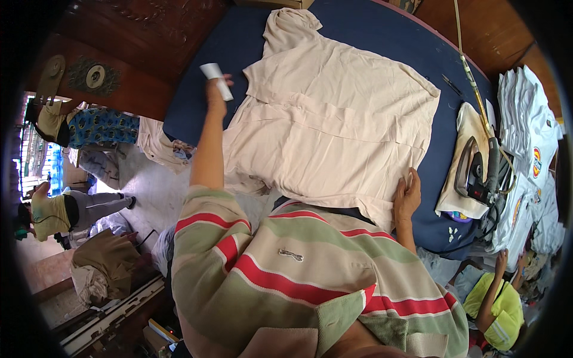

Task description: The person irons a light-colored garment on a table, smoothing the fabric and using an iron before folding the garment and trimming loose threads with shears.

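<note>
A pale beige shirt (334, 119) lies spread out, lightly creased, on a dark blue padded table (352, 24). My left hand (216, 95) is out past the shirt's left edge, closed around a white, slim object (210, 71) with a flared end; I cannot make out its exact kind. On the right, my right hand (407, 194) rests at the shirt's near right edge, its fingers stretched out and apart. It grips nothing that I can see.
An iron (471, 170) stands on a scorched beige cloth (462, 128) at the right, its cord running upward. Folded light-blue garments (525, 113) are stacked beyond it. A dark slim tool (452, 85) lies nearby. Other people (501, 310) are at lower right and far left.
</note>
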Action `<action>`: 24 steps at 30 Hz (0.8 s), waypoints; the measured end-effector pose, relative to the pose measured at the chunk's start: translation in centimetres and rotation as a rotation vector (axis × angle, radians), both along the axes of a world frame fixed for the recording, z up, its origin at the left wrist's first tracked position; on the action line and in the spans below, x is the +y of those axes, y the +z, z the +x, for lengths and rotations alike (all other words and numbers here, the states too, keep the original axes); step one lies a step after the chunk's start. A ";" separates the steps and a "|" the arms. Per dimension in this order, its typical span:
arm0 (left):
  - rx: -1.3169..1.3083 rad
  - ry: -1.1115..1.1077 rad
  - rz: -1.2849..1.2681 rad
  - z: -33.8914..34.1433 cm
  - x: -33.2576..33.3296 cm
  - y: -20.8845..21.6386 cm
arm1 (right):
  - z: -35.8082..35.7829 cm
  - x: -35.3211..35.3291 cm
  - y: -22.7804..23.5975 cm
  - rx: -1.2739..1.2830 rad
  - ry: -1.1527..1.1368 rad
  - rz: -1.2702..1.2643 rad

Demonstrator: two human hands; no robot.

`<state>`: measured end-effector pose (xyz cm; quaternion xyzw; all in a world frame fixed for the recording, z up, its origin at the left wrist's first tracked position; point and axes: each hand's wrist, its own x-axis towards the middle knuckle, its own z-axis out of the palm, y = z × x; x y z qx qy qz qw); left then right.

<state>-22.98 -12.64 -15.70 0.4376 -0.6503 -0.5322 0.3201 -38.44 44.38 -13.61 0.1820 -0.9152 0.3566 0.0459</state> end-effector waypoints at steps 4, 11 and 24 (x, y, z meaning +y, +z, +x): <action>-0.440 0.298 -0.461 3.1 5.7 3.2 | 0.6 0.2 2.2 -0.112 -0.050 0.029; -0.914 -0.128 -0.650 9.3 13.4 2.3 | 0.6 3.4 3.0 -0.455 0.132 -0.092; -0.797 -0.033 -0.638 5.1 9.1 4.0 | -2.9 6.5 5.0 0.190 0.102 0.334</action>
